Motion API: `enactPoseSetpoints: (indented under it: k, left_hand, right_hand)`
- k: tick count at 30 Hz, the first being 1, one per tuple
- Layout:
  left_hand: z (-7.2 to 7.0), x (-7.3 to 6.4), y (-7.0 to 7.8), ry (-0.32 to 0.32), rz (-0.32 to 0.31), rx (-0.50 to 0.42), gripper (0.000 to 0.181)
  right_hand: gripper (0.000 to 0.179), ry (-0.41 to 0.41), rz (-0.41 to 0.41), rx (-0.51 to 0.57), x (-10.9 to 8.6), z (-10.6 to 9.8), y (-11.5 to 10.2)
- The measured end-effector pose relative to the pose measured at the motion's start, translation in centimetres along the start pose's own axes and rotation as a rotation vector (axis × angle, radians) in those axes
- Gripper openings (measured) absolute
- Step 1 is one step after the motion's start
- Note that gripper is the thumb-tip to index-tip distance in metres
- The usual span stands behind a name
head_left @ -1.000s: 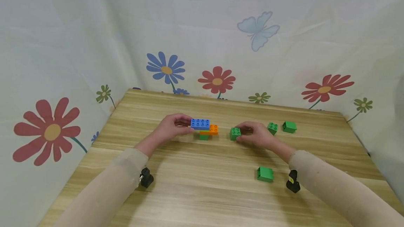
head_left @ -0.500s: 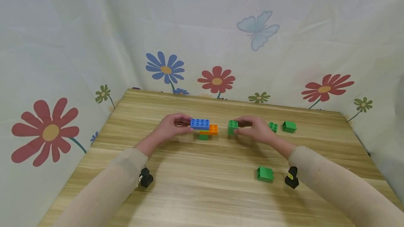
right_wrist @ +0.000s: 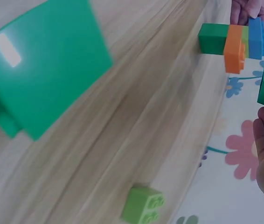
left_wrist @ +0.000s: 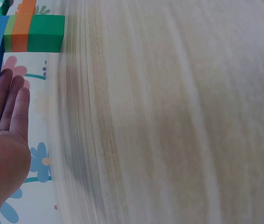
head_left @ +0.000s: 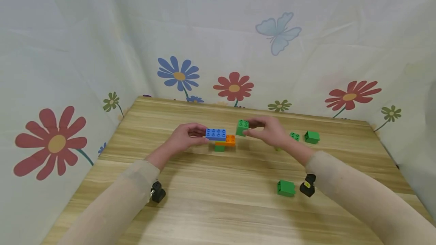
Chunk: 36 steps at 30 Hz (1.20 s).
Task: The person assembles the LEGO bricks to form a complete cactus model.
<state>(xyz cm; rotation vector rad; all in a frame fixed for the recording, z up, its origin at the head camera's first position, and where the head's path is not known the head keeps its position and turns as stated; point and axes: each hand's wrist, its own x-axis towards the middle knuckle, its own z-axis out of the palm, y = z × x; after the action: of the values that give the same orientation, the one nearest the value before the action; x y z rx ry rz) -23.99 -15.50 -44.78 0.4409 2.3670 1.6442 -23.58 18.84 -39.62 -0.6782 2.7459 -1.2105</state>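
My left hand [head_left: 184, 138] pinches the left end of a blue building brick [head_left: 215, 134], which tops a small stack. Below it come a light green brick [left_wrist: 9, 35], an orange brick [head_left: 231, 140] and a dark green brick [head_left: 219, 148] at the bottom; the light green one is best seen in the wrist views. To the right, my right hand [head_left: 269, 131] holds a green brick [head_left: 242, 127] between thumb and fingers, studs up and slightly tilted. That brick is raised off the table, apart from the stack, near the blue brick's height.
Behind my right wrist lie a green brick [head_left: 295, 136] and another green brick [head_left: 312, 137] on its side. A third green brick [head_left: 286, 188] lies nearer the front. A light green brick [right_wrist: 142, 205] is mostly hidden by my right arm in the head view.
My right hand has lifted the green brick off the table and moved it left and up, closer to the stack. The left hand and the stack have stayed in place.
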Motion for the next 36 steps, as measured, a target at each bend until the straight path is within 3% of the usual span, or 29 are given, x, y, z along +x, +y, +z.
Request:
enactPoseSetpoints:
  k: [36]
  left_hand:
    - [0.0,0.3,-0.3,-0.006,-0.006,-0.002,0.041]
  right_hand:
    - [0.042,-0.021,-0.164,0.036,3.7,2.9,-4.8]
